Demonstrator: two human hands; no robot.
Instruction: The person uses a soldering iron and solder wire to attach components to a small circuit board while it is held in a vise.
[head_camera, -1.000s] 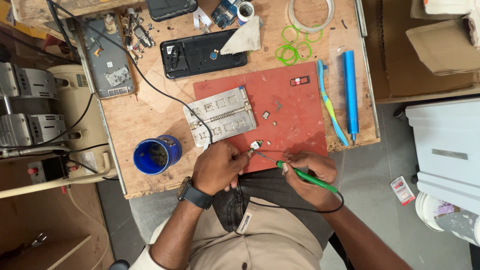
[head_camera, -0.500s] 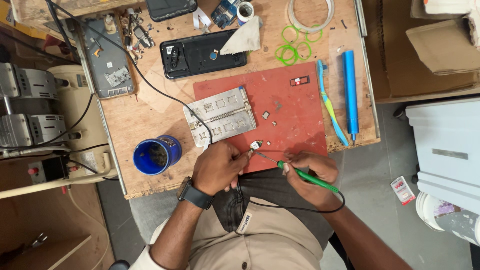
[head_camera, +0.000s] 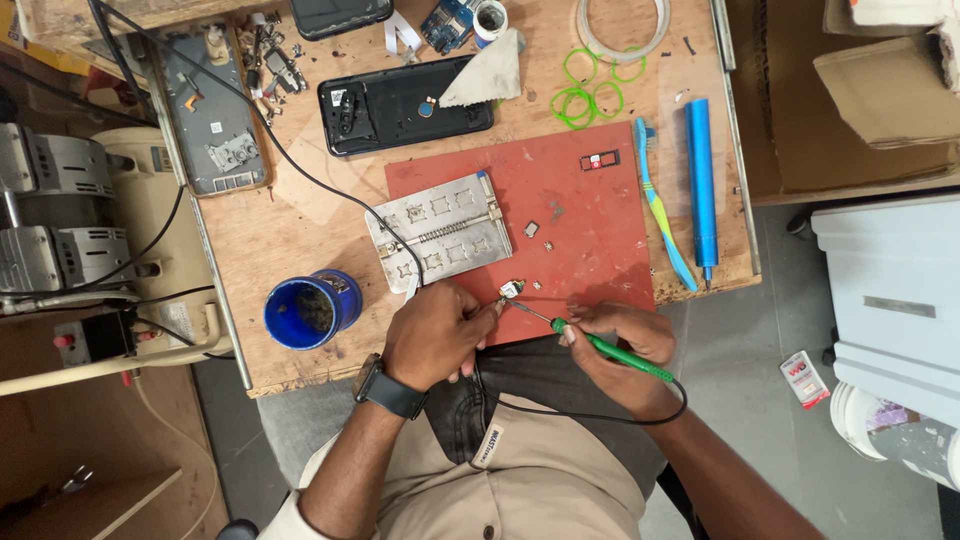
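Note:
My left hand (head_camera: 438, 335) pinches a tiny metal component (head_camera: 511, 290) at the near edge of the red work mat (head_camera: 590, 215). A green-handled soldering iron (head_camera: 610, 352) is gripped in my right hand (head_camera: 622, 345), and its thin tip reaches left to touch the component. The iron's black cord (head_camera: 590, 412) loops across my lap. A dark watch sits on my left wrist. A metal board-holding fixture (head_camera: 440, 232) lies on the mat just beyond my left hand.
A blue cup (head_camera: 308, 310) stands at the bench's near left. A black phone back (head_camera: 405, 103), a phone frame (head_camera: 212, 115), green rings (head_camera: 587, 88), a toothbrush (head_camera: 660, 205) and a blue cylindrical tool (head_camera: 700, 185) lie around the mat. Grey machines (head_camera: 60, 220) stand left, a white cabinet (head_camera: 890, 300) right.

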